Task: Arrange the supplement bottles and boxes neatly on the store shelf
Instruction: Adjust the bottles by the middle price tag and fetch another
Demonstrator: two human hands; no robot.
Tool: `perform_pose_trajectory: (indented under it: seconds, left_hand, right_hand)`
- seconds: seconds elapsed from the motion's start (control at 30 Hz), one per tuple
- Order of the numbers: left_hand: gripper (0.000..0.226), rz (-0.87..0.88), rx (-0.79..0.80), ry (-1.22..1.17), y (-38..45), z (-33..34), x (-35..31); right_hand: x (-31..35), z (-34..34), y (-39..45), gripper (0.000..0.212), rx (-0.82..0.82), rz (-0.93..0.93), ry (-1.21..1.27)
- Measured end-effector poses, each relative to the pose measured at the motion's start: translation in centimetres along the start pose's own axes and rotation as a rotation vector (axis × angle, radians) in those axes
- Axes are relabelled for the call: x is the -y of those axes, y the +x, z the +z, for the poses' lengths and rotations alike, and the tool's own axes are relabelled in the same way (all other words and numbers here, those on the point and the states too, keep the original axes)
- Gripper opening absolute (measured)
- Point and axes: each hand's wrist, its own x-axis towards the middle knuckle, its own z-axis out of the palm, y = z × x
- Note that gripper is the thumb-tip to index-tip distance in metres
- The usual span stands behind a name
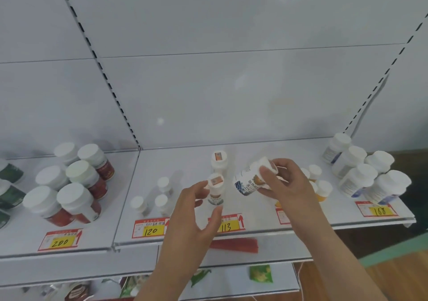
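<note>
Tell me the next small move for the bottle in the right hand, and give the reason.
Probably turn it upright and set it down on the shelf beside the two stickered bottles. The right hand holds the white bottle tilted, in the air, above the 113 price tag. The front stickered bottle and the one behind it stand upright in a line, and the left hand is open near the front one.

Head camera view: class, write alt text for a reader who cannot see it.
A person's right hand holds a tilted white plastic bottle with a blue-and-orange label above a white metal store shelf, while the left hand reaches, fingers open, toward an upright small white bottle with an orange lid sticker.
</note>
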Motion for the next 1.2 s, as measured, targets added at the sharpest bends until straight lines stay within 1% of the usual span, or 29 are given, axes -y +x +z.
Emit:
perform_pose_trajectory:
  seconds: [0.1,0.27,0.33,0.5,0.63,0.73,0.8,0.87,0.93,1.03,1.1,1.2]
  left_hand:
    - [0.055,-0.026,0.003,0.073,-0.5,0.9,2.7]
    - [0.072,-0.007,0.088,0.244,0.1,2.8,6.0]
    - [0.076,0.015,0.105,0.309,0.3,3.4,7.1]
    - [0.074,0.058,0.093,0.386,0.2,4.1,8.4]
    - [0.069,0.081,0.035,0.462,0.2,4.4,8.8]
    - [0.07,0.089,0.047,0.472,0.4,4.4,8.9]
    - [0.07,0.081,0.066,0.464,0.5,4.3,9.1]
    - [0.069,0.088,0.066,0.469,0.5,4.3,9.2]
    - [0.068,0.091,0.066,0.481,0.5,4.3,9.2]
    - [0.068,0.083,0.075,0.462,0.5,4.2,9.2]
    - [0.067,0.083,0.075,0.438,0.6,3.9,9.1]
    - [0.061,0.058,0.082,0.396,0.7,3.8,8.7]
  right_hand:
    - [-1.3,0.4,0.5,0.025,0.032,-0.078,-0.276]
    - [-3.7,2.3,1.3,0.027,0.085,-0.123,-0.51]
    - [-4.7,2.7,1.9,0.027,0.098,-0.115,-0.593]
    - [-5.6,3.0,2.5,0.032,0.143,-0.132,-0.714]
    - [-5.6,2.9,2.4,0.034,0.159,-0.13,-0.764]
    - [-5.5,3.0,2.2,0.042,0.149,-0.149,-0.785]
    - [-5.3,3.1,1.9,0.054,0.142,-0.222,-0.82]
    - [-4.6,3.7,1.8,0.057,0.164,-0.36,-0.88]
    - [-4.1,4.5,2.1,0.054,0.213,-0.487,-0.962]
    - [-4.0,5.6,2.7,0.049,0.295,-0.571,-1.112]
    - [-4.4,5.9,2.8,0.045,0.285,-0.626,-1.196]
    - [-4.2,5.9,3.0,0.04,0.238,-0.632,-1.237]
